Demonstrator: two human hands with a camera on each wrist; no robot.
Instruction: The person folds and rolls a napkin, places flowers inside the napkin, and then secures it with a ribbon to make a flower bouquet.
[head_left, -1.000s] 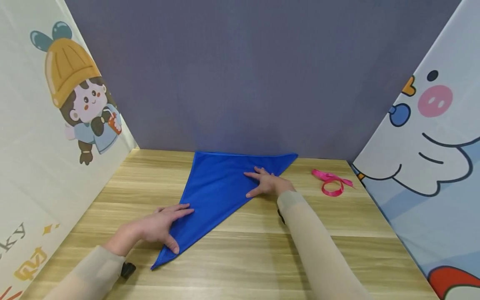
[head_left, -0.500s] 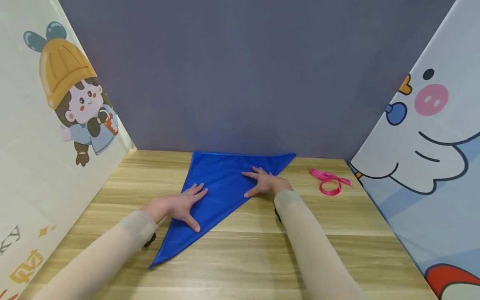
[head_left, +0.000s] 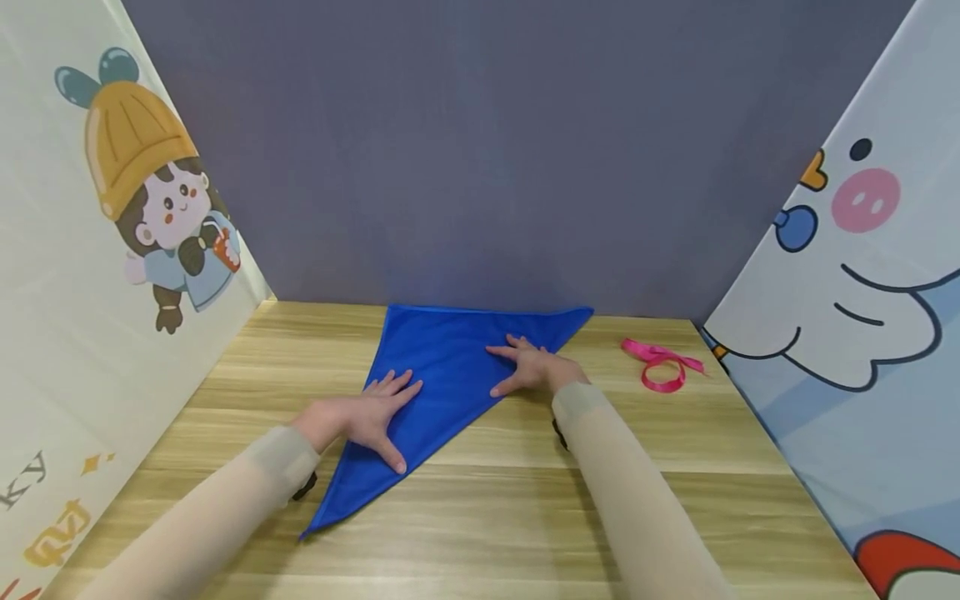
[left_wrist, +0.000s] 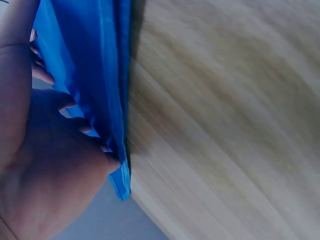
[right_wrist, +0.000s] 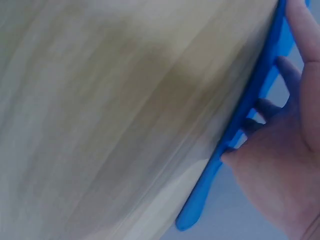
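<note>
A blue triangular cloth point(head_left: 450, 367) lies flat on the striped wood-grain table point(head_left: 525, 517).
Its thin fabric is faintly creased and hemmed; the long edge slants from a pointed near-left tip to a far-right one. My left hand point(head_left: 371, 418) and right hand point(head_left: 528, 367) rest on it, fingers spread, unclenched. A pink ribbon point(head_left: 658, 353) lies to the right.

Arms point(head_left: 633, 483) outstretched, fingers point(head_left: 391, 454) spread, perhaps pressing

Blue cloth point(left_wrist: 85, 50) lies on the wood-grained table point(left_wrist: 225, 125) — creased, edges layered.
</note>
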